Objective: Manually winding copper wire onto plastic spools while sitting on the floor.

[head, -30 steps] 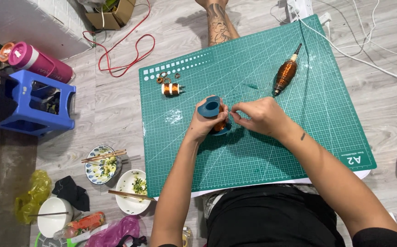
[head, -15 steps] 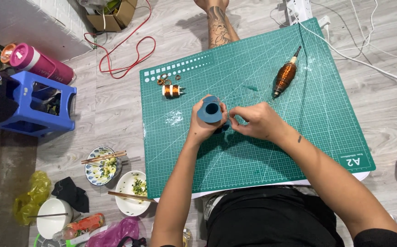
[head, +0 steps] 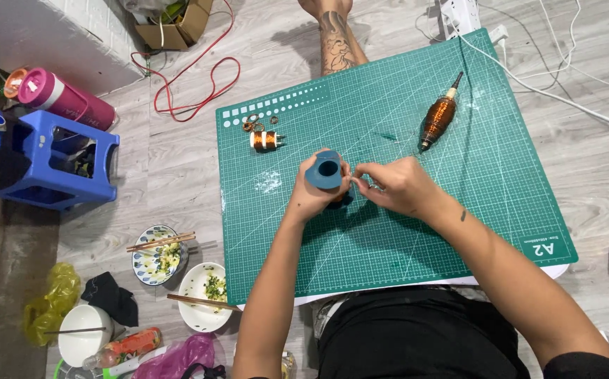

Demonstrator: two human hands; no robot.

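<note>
We are gripping a blue spool (head: 326, 170) in our left hand (head: 313, 191) while our right hand (head: 396, 186) is pinching its thin wire, needing steady tension next.

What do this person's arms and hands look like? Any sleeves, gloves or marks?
Both arms are bare to above the elbow, no gloves. The right forearm has a small dark mark near the wrist. No rings or watch show on the left hand or right hand.
</note>
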